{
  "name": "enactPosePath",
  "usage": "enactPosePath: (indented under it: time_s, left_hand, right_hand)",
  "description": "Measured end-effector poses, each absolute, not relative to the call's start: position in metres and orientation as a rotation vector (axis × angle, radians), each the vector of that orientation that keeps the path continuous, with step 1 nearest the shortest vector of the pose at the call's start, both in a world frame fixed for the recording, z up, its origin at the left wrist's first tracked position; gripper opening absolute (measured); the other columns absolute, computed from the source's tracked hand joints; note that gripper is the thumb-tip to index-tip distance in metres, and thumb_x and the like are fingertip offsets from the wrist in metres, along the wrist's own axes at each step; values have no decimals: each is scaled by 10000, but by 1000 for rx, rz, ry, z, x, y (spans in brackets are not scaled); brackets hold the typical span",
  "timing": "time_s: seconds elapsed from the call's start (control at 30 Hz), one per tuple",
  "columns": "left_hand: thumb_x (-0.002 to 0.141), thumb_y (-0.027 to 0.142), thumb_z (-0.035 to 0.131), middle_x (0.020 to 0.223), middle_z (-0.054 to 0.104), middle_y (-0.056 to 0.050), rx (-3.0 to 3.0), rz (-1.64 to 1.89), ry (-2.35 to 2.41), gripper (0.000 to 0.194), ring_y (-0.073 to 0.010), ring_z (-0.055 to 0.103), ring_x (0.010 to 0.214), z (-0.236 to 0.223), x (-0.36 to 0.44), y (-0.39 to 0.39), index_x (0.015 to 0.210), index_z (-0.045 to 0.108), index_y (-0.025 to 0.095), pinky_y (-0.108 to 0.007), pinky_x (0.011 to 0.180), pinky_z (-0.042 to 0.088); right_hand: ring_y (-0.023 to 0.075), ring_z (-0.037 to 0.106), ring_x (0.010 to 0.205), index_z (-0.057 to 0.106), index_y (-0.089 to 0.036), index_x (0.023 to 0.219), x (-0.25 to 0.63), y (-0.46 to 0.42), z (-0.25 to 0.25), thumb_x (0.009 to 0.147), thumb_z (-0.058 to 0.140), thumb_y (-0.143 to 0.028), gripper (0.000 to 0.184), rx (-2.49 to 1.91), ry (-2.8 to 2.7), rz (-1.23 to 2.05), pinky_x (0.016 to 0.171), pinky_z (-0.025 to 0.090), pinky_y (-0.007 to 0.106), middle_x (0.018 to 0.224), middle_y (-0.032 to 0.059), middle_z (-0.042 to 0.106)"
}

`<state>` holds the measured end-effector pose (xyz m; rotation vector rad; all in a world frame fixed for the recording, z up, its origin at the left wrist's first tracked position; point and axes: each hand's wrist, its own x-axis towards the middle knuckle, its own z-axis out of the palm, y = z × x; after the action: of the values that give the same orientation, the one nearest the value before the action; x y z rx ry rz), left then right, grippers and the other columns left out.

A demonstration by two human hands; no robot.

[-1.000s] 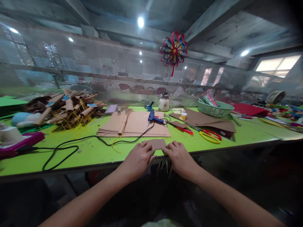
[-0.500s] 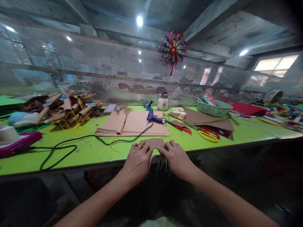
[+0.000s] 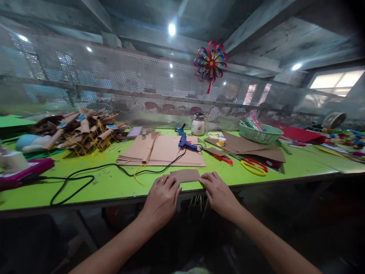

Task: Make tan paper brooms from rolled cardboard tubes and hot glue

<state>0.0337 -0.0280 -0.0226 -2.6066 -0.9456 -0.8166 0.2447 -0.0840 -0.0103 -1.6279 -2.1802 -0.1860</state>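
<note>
A small rectangular piece of brown kraft paper (image 3: 186, 175) lies near the front edge of the green table, between my two hands. My left hand (image 3: 163, 195), a ring on one finger, has bent fingers at the paper's left edge; its thumb is low by the table edge. At the right edge, the fingertips of my right hand (image 3: 221, 193) pinch the paper's corner. Just behind is a stack of larger brown sheets (image 3: 165, 148), bearing a rolled paper piece (image 3: 149, 150) with yellow string and a blue glue gun (image 3: 186, 143).
Left stands a pile of rolled paper pieces (image 3: 85, 131); a black cord (image 3: 111, 165) crosses the tabletop. On the right are yellow-and-red scissors (image 3: 253, 167), a spool (image 3: 221, 141), brown sheets (image 3: 236, 144) and a green basket (image 3: 261, 134). A jar (image 3: 198, 125) stands behind.
My hands have moved apart toward the paper's two ends, uncovering more of it. The whole view has shifted slightly.
</note>
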Motion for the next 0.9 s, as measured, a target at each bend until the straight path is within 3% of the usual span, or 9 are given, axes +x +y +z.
enactPosePath:
  time_s: [0.13, 0.47, 0.73, 0.9]
  left_hand:
    - [907, 204, 418, 992, 581, -98, -2578, -831, -941, 215, -264, 464, 1018, -22, 31, -28, 960, 621, 154, -432, 864, 396]
    - [907, 207, 408, 812, 553, -97, -2509, -841, -1028, 244, -247, 462, 845, -26, 25, -28, 895, 641, 137, -409, 770, 424]
    - [860, 186, 492, 876, 599, -116, -2640, -619, -822, 197, -243, 526, 882, 1, 31, -14, 749, 647, 136, -389, 814, 441]
    - [802, 132, 554, 662, 618, -81, -2738, -246, -682, 132, -210, 571, 638, 19, 54, 9, 713, 652, 133, -314, 595, 439]
  right_hand:
    - [225, 424, 952, 614, -150, 1058, 247, -82, -9, 807, 477, -37, 307, -1629, -2172, -175, 878, 412, 374, 1024, 91, 551]
    - [229, 429, 922, 631, -132, 1021, 245, -82, -12, 826, 465, -51, 268, -1637, -2153, -221, 858, 412, 359, 938, 89, 563]
    - [212, 472, 851, 649, -144, 750, 251, -58, 22, 854, 512, -131, 172, -1508, -2596, -375, 702, 383, 300, 821, 96, 581]
    - [212, 491, 739, 658, -128, 774, 241, -37, 31, 783, 563, -66, 114, -1365, -2874, -543, 598, 334, 297, 726, 91, 609]
